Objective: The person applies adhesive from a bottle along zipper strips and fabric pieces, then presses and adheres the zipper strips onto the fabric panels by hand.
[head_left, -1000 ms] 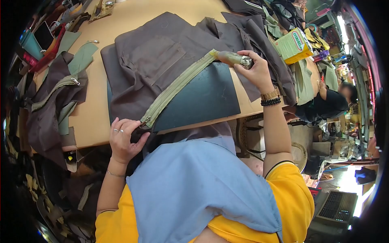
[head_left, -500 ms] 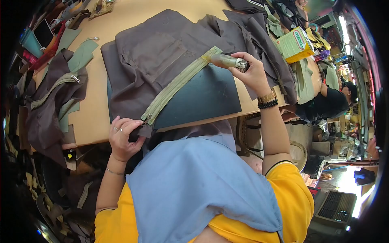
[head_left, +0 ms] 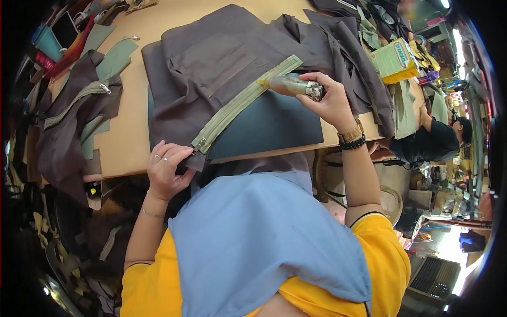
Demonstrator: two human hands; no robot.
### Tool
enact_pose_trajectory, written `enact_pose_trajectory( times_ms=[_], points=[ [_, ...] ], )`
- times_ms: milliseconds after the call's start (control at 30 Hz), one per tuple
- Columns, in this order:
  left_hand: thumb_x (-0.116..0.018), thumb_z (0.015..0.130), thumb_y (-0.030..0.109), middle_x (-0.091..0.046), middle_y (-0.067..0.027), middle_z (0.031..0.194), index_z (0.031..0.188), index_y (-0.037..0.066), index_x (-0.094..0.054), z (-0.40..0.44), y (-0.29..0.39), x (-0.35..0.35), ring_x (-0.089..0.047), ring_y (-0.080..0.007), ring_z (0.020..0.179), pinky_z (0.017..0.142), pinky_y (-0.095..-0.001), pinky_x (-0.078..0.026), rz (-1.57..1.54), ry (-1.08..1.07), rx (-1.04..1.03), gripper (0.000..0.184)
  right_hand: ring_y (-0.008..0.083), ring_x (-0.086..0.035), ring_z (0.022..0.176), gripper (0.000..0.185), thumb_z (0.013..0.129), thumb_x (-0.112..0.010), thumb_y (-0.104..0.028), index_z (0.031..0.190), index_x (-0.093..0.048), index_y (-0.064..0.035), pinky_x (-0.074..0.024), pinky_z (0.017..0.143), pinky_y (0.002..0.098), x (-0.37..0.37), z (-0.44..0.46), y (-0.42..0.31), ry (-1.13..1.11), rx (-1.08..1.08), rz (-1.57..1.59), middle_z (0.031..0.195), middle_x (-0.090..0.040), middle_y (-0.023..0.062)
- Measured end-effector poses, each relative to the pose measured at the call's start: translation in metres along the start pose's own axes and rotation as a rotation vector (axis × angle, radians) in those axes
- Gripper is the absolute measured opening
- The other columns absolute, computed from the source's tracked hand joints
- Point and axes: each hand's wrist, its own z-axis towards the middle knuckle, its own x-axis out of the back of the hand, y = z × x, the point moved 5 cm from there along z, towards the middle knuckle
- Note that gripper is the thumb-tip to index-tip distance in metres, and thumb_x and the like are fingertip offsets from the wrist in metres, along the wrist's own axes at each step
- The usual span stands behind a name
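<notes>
My right hand [head_left: 332, 103] is wrapped round a cloudy, stained glue bottle [head_left: 288, 85], tilted so its yellowish tip rests on or just over the pale green zipper [head_left: 237, 112]. That zipper lies in a slant along the edge of a dark brown fabric piece [head_left: 211, 58], its metal slider near the lower end. There my left hand [head_left: 170, 166] pinches the fabric's corner between thumb and fingers. Beneath the fabric lies a black board [head_left: 285, 124]. Any liquid under the tip is too small to make out.
The tan table [head_left: 127, 127] has its front edge close to my apron. More brown fabric with a zipper [head_left: 79, 108] lies to the left, hanging over the edge. A yellow-green box [head_left: 393, 61] stands at right. A person in dark clothes [head_left: 433, 137] sits beyond it.
The glue bottle has moved down along the zipper, away from its upper end and toward my left hand. My left hand keeps its hold on the corner. The whole view has shifted slightly.
</notes>
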Motion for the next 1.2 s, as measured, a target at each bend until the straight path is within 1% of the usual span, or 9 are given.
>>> enact_pose_trajectory(
  times_ms=[100,233,333,400,500,600,800,1000,1200],
  points=[
    [-0.079,0.069,0.006,-0.073,-0.0032,0.101,0.113,0.014,-0.060,0.001,0.001,0.000,-0.068,-0.0255,0.096,0.099,-0.0485,-0.047,0.001,-0.002,-0.001,0.049,0.0084,-0.063,0.090,0.037,0.080,-0.079,-0.007,0.114,-0.067,0.0012,-0.0523,0.081,0.0250,-0.004,0.000,-0.008,-0.030,-0.022,0.050,0.099,-0.070,0.0052],
    [-0.080,0.069,0.006,-0.073,-0.0031,0.101,0.112,0.014,-0.061,0.002,0.002,0.000,-0.068,-0.0256,0.096,0.098,-0.0485,-0.047,0.004,-0.001,0.000,0.048,0.0096,-0.063,0.090,0.037,0.080,-0.079,-0.006,0.114,-0.067,0.0013,-0.0519,0.082,0.0255,-0.009,-0.001,-0.017,-0.059,0.004,0.076,0.099,-0.070,0.0057],
    [-0.080,0.066,0.006,-0.073,-0.0014,0.098,0.110,0.015,-0.064,0.004,0.003,0.002,-0.068,-0.0230,0.092,0.093,-0.0453,-0.051,0.024,0.020,-0.016,0.048,0.0107,-0.064,0.091,0.037,0.079,-0.079,-0.006,0.113,-0.068,0.0012,-0.0517,0.083,0.0262,-0.015,-0.001,-0.026,-0.078,0.025,0.076,0.100,-0.070,0.0062],
    [-0.080,0.066,0.006,-0.073,-0.0013,0.098,0.109,0.015,-0.064,0.004,0.003,0.002,-0.068,-0.0227,0.092,0.093,-0.0453,-0.051,0.011,0.026,-0.017,0.046,0.0116,-0.065,0.092,0.037,0.078,-0.080,-0.006,0.113,-0.068,0.0009,-0.0517,0.084,0.0267,-0.020,-0.001,-0.029,-0.099,0.039,0.076,0.100,-0.071,0.0067],
    [-0.080,0.065,0.006,-0.073,-0.0011,0.097,0.107,0.015,-0.065,0.003,0.002,0.002,-0.069,-0.0220,0.093,0.093,-0.0453,-0.051,0.011,0.037,-0.021,0.045,0.0131,-0.066,0.081,0.035,0.077,-0.079,-0.009,0.109,-0.070,-0.0016,-0.0526,0.076,0.0267,-0.026,-0.001,-0.035,-0.081,0.110,0.072,0.093,-0.071,0.0084],
    [-0.080,0.064,0.006,-0.073,-0.0008,0.097,0.107,0.015,-0.066,0.003,0.002,0.001,-0.069,-0.0216,0.093,0.092,-0.0450,-0.052,0.005,0.045,-0.026,0.046,0.0127,-0.066,0.082,0.034,0.077,-0.079,-0.009,0.109,-0.069,-0.0013,-0.0526,0.076,0.0263,-0.030,-0.001,-0.046,-0.090,0.151,0.062,0.094,-0.072,0.0081],
    [-0.081,0.064,0.007,-0.073,0.0010,0.097,0.108,0.016,-0.066,0.002,0.001,0.002,-0.068,-0.0207,0.093,0.092,-0.0443,-0.052,-0.002,0.042,-0.031,0.047,0.0122,-0.066,0.083,0.033,0.078,-0.078,-0.006,0.110,-0.069,-0.0013,-0.0526,0.075,0.0261,-0.043,-0.001,-0.061,-0.179,0.130,0.122,0.097,-0.072,0.0074],
    [-0.081,0.064,0.007,-0.073,0.0021,0.098,0.109,0.017,-0.064,0.002,0.002,0.002,-0.068,-0.0203,0.093,0.092,-0.0437,-0.052,0.009,0.035,-0.042,0.049,0.0120,-0.065,0.079,0.034,0.077,-0.078,-0.006,0.109,-0.069,-0.0013,-0.0521,0.071,0.0260,-0.049,0.003,-0.075,-0.210,0.188,0.150,0.092,-0.071,0.0078],
    [-0.081,0.062,0.007,-0.072,0.0023,0.098,0.109,0.017,-0.064,0.003,0.002,0.002,-0.067,-0.0205,0.093,0.090,-0.0433,-0.054,0.011,0.024,-0.056,0.050,0.0137,-0.064,0.073,0.033,0.076,-0.078,-0.006,0.107,-0.069,-0.0005,-0.0513,0.067,0.0270,-0.054,0.011,-0.083,-0.268,0.223,0.119,0.086,-0.070,0.0084]
  ],
)
